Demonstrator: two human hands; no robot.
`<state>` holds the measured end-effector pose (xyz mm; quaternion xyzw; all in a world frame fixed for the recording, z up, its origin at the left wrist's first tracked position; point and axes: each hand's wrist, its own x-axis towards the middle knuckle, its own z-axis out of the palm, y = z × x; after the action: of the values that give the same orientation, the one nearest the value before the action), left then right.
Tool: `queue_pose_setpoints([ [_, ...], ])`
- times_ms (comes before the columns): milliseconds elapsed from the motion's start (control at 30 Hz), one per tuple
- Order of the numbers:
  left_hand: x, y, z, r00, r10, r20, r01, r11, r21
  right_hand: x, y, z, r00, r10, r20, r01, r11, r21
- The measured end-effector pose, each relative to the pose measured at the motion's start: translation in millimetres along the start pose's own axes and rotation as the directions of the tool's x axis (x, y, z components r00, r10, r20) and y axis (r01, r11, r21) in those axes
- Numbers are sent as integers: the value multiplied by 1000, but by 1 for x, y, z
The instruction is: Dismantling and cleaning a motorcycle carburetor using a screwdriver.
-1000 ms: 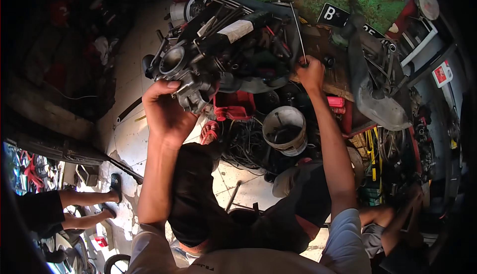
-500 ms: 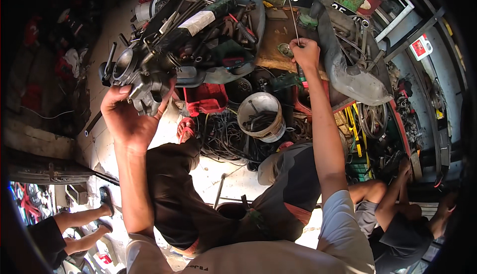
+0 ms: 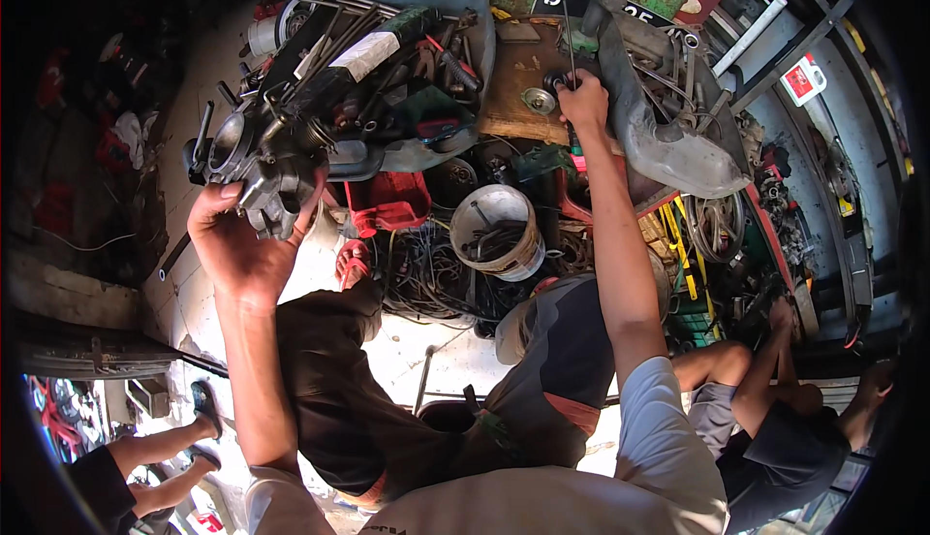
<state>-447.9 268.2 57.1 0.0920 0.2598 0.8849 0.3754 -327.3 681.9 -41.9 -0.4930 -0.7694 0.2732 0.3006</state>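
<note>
A grey metal carburetor rests in my left hand, its round intake mouth tilted to the upper left and my fingers and thumb wrapped around its lower body. Over the wooden board, my right hand is closed around a long thin screwdriver. Its shaft points away from me, and part of a dark handle with red and green shows below the fist. Just left of that hand lies a small round metal cup, with a dark round piece between it and my fingers.
A cut-open container of tools stands at the far left, and a grey one at the right. Below are a red bin, a dirty white bucket and tangled cables. Other people's legs show at both sides.
The whole view has shifted slightly. My right hand has moved a little relative to the metal cup, and a dark round piece now shows beside my fingers. Both hands keep their hold.
</note>
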Motion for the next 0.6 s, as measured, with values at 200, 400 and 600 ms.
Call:
queue_pose_setpoints([
  [200,-1,0,0,1000,1,-5,-1,1000,23,-17,-5,-2,961,-240,-136,215,960,-178],
  [400,-1,2,0,1000,10,-20,-10,1000,21,-38,-5,-6,922,-386,-30,377,912,-162],
  [600,-3,3,4,1000,8,-21,-8,1000,-13,-40,7,-13,878,-474,63,478,872,-103],
])
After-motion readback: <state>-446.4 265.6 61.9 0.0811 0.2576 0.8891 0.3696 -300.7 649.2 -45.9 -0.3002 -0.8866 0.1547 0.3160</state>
